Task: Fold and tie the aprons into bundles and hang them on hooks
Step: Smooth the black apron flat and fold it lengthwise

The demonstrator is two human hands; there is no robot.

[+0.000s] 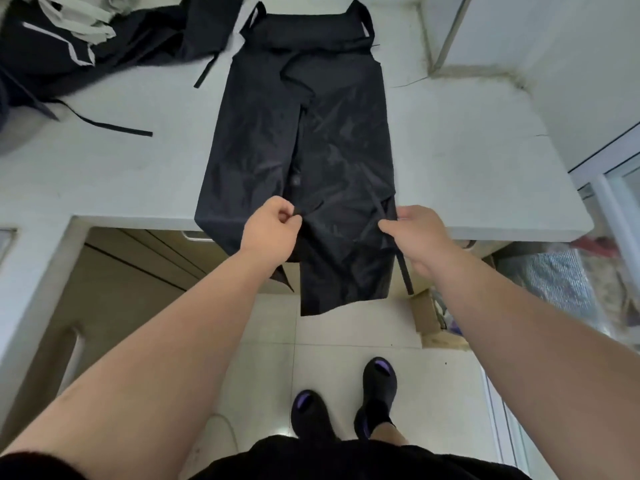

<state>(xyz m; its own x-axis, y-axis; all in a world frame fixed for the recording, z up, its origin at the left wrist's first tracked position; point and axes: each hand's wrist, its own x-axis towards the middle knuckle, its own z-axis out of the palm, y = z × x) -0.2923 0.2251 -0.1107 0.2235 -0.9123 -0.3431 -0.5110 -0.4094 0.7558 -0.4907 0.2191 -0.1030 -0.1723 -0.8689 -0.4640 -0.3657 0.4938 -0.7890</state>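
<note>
A black apron [311, 133] lies lengthwise on the white counter [121, 174], its sides folded inward into a long strip. Its lower end hangs over the counter's front edge. My left hand [268, 230] pinches a fold of the apron's cloth near the front edge. My right hand [415, 233] pinches a black tie strap [401, 258] that runs across the apron's right side and dangles below the hand. The neck straps stick out at the far end.
A heap of more dark aprons [86, 43] with pale straps lies at the counter's far left, one loose strap [114, 128] trailing toward the middle. A cardboard box [429, 320] and bags sit on the floor at right. My feet stand on tiles below.
</note>
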